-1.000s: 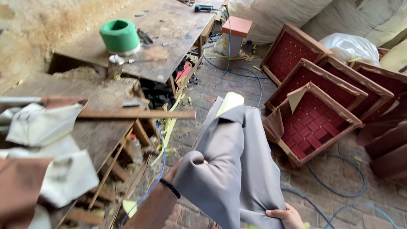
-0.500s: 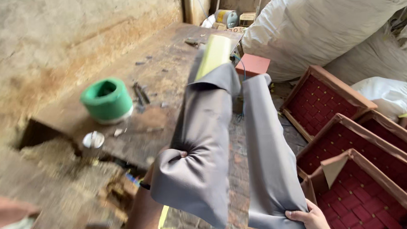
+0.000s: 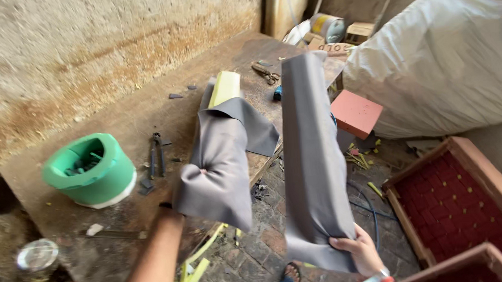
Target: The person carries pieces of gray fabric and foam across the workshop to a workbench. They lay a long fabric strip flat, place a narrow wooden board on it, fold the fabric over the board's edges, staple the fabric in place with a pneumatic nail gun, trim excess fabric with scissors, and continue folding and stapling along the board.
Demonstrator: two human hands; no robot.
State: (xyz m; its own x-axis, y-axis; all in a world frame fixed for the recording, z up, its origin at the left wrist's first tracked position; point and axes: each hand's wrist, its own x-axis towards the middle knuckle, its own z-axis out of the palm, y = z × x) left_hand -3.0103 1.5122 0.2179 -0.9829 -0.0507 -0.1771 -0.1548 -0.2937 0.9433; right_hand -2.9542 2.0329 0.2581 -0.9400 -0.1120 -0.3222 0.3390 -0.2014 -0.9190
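Observation:
Two long cushions wrapped in grey fabric are held up over the edge of a wooden workbench. My left hand is mostly hidden behind the left grey cushion, whose yellow foam end pokes out at the top. My right hand grips the bottom of the right grey cushion, which stands almost upright. The two cushions are apart, with brick floor showing between them.
On the bench sit a green plastic tub, pliers, scissors and a small metal tin. A pink block, large white sacks and red upholstered wooden frames stand to the right. Yellow foam scraps litter the floor.
The view has swung left and closer to the bench. Both cushions have been lifted and spread apart, the right one now more upright.

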